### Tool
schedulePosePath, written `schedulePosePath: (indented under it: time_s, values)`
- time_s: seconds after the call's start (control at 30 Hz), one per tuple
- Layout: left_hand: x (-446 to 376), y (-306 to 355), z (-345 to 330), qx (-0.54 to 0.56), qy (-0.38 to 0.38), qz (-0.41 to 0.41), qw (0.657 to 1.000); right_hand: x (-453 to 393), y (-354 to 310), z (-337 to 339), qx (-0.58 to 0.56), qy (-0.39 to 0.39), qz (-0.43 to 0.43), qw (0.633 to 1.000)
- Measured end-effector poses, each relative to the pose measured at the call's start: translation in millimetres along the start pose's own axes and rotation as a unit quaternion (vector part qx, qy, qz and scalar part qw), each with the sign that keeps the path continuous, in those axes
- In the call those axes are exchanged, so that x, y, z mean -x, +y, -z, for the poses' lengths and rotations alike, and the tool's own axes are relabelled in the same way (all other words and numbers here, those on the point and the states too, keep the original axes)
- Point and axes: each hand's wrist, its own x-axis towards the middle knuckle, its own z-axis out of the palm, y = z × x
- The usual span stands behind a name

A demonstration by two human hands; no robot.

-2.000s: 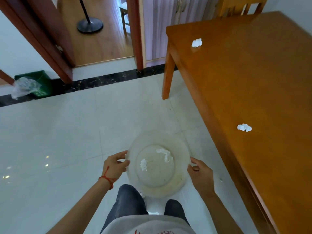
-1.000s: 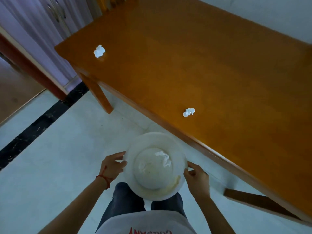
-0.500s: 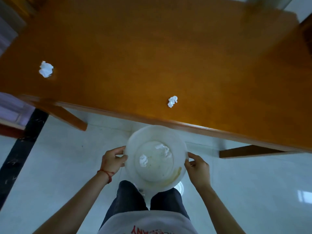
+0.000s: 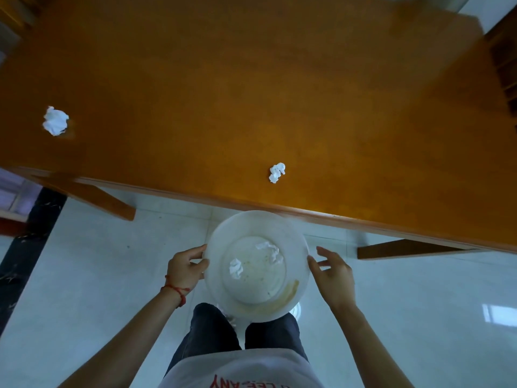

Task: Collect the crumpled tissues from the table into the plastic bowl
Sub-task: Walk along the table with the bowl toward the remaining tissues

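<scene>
Holding bowl (image 4: 256, 266) at lower centre, just below desk (image 4: 251, 93) edge: left hand (image 4: 186, 268) clamped on rim, right hand (image 4: 333, 271) fingers spread, barely touching. Two tissues (image 4: 236, 267) inside. Next: pick near tissue (image 4: 277, 172), then far-left one (image 4: 55, 120).

Home (dining room): wooden table (image 4: 251, 79), tiled floor (image 4: 84, 275).

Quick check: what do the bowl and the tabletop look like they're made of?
Bowl: likely thin translucent plastic, cloudy white; a yellowish smear inside. Tabletop: looks like wood with a glossy orange-brown varnish, judging by its soft sheen; could be veneer.
</scene>
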Motion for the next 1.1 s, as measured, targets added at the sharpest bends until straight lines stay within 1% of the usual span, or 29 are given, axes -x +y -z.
schedulePosePath:
  time_s: [0.13,0.27,0.37,0.5,0.6,0.67,0.8,0.9,1.0,1.1]
  values:
    - [-2.6,-2.5,0.3,-0.002,0.004,-0.004,1.0,-28.4,-31.5,10.8,-0.003,0.044,0.088,0.995]
    - [0.3,-2.1,-1.6,-0.026,0.004,-0.006,1.0,-71.2,-76.4,2.5,0.004,0.046,0.171,0.984]
    - [2.5,-2.7,-3.7,-0.039,0.008,-0.007,0.999,-103.2,-106.4,-9.0,0.022,0.04,0.206,0.977]
    - [3.4,-3.8,-5.9,-0.038,0.012,-0.002,0.999,-134.1,-131.2,-17.4,0.052,0.007,0.21,0.976]
    - [3.3,-6.2,-7.2,-0.04,0.016,0.001,0.999,-144.6,-131.4,-24.4,0.109,-0.021,0.236,0.965]
    - [2.8,-7.4,-8.2,-0.045,0.02,0.001,0.999,-145.3,-127.5,-27.5,0.137,-0.01,0.253,0.958]
    - [3.5,-8.2,-9.6,-0.048,0.024,-0.001,0.999,-134.4,-120.9,-27.1,0.094,0.009,0.253,0.963]
    - [4.9,-8.3,-9.9,-0.055,0.024,-0.008,0.998,-112.0,-111.8,-26.0,0.073,0.011,0.288,0.955]
    - [7.1,-7.7,-11.2,-0.052,0.029,-0.011,0.998,-75.1,-95.8,-27.0,0.046,-0.002,0.327,0.944]
    - [10.5,-6.5,-12.5,-0.032,0.029,-0.002,0.999,-39.5,-74.9,-31.0,0.042,-0.028,0.324,0.945]
